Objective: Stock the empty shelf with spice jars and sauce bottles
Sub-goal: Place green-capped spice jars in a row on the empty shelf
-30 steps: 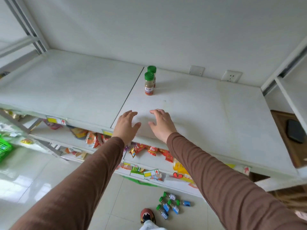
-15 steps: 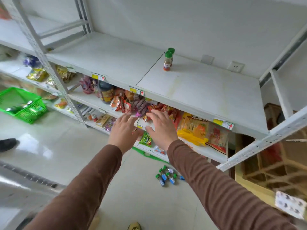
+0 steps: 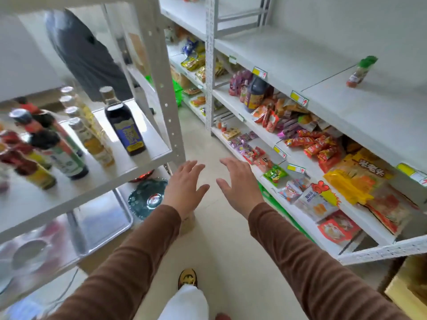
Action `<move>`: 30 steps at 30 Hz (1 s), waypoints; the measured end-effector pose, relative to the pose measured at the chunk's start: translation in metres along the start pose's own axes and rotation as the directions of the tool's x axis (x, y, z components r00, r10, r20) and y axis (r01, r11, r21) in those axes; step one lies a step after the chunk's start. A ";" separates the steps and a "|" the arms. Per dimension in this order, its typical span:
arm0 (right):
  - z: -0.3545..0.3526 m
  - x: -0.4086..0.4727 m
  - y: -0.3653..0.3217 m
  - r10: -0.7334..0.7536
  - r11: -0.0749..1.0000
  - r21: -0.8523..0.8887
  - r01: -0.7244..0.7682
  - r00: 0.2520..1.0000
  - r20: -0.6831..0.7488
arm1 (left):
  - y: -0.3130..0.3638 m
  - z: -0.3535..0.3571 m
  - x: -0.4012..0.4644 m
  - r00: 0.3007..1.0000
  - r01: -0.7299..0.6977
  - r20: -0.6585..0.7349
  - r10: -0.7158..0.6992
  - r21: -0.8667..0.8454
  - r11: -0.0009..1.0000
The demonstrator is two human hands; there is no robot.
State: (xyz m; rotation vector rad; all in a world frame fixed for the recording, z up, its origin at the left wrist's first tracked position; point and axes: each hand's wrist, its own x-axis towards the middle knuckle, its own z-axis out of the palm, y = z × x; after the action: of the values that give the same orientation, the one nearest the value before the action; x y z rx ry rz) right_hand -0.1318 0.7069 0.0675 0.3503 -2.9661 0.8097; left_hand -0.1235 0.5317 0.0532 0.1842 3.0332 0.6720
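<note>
Pale tiled floor (image 3: 208, 144) runs as an aisle between two white metal shelving units. On the right, the top shelf (image 3: 379, 116) is a bare white board carrying only a green-capped spice jar (image 3: 361, 71), which stands far back near the wall; motion blur makes it unclear whether one jar or two stand there. Below it, two lower shelves hold packed snack packets (image 3: 316, 146) in red, yellow and purple, with a dark sauce bottle (image 3: 255, 93) upright among them.

On the left unit, a shelf (image 3: 129, 165) bears a dark soy-sauce bottle (image 3: 124, 125) near its front corner post, a row of pale yellow-filled bottles behind it, and red-capped bottles at the frame's left edge, all smeared by blur. Beneath, a metal tray (image 3: 101, 218) and a patterned glass plate (image 3: 147, 199) are partly hidden by the shelf edge and the left arm.

Both hands hang over the aisle, apart and touching nothing. The left hand (image 3: 184, 188) and right hand (image 3: 238, 185) are spread wide with fingers extended, palms turned inward, brown sleeves to the wrists.

A second person in dark grey (image 3: 85, 54) stands at the far end, cut off by the upright post. A cardboard box (image 3: 409, 289) is cropped at the lower right corner. The aisle between the units lies open ahead of the shoe (image 3: 188, 277).
</note>
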 end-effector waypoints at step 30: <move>0.333 0.073 -0.469 -0.186 0.882 0.469 0.039 0.944 0.272 | -0.482 -0.178 -0.181 0.818 0.442 -0.252 -0.517 -0.300 0.845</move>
State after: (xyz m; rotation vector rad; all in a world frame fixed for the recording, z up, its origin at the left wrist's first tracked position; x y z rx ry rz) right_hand -0.0908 0.1304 0.0209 0.7295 -2.9451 1.5771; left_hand -0.0059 0.0012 0.0114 -0.7575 3.0392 1.0695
